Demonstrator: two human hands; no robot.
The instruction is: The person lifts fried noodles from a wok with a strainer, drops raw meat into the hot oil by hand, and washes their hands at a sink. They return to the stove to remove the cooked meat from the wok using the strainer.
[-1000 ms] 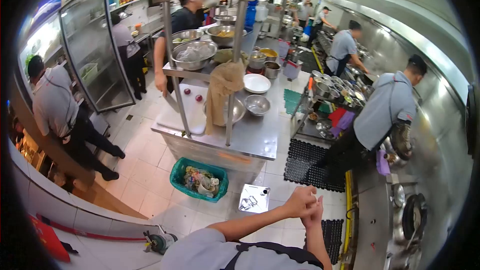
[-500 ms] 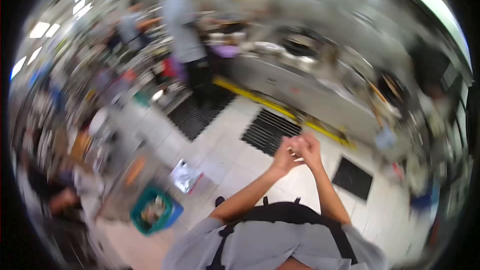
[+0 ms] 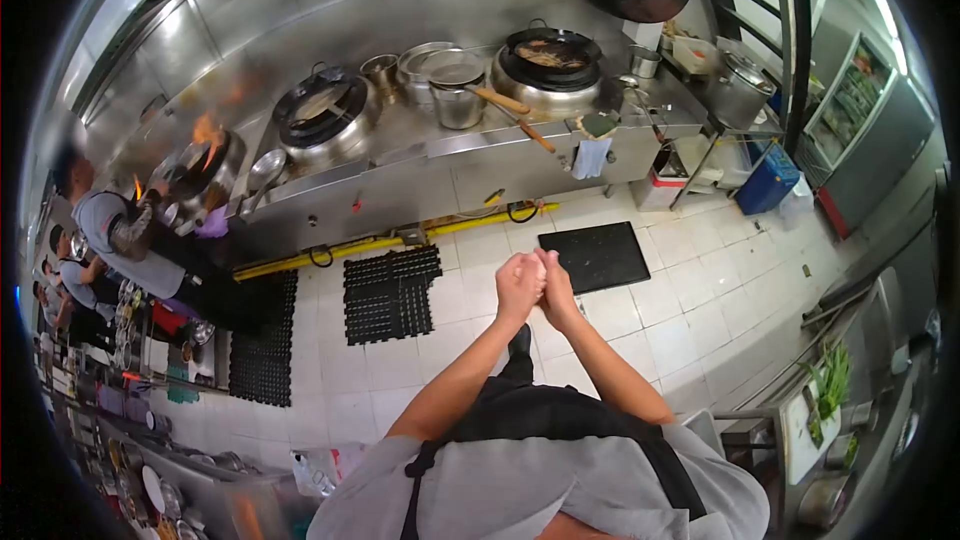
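Note:
My left hand [image 3: 520,287] and my right hand [image 3: 556,285] are held out in front of my body, above the tiled floor. Both are closed, with fingers curled in, and they press against each other at the knuckles and thumbs. Whatever may be inside the fists is hidden. Just beyond them on the floor lies a black mat [image 3: 598,256]. My black apron [image 3: 540,410] shows below the forearms.
Ahead runs a steel stove counter [image 3: 420,180] with a wok [image 3: 548,50], another wok [image 3: 318,105] and a lidded pot [image 3: 740,90]. A co-worker [image 3: 120,230] stands left near flames. A blue container [image 3: 768,180] sits right. Leafy greens [image 3: 828,390] lie on a cutting board [image 3: 805,440].
The view has swung to the right, bringing the woks and the fridge into sight, and is sharper. The co-worker now appears farther left. My hands stay together, now more tightly closed.

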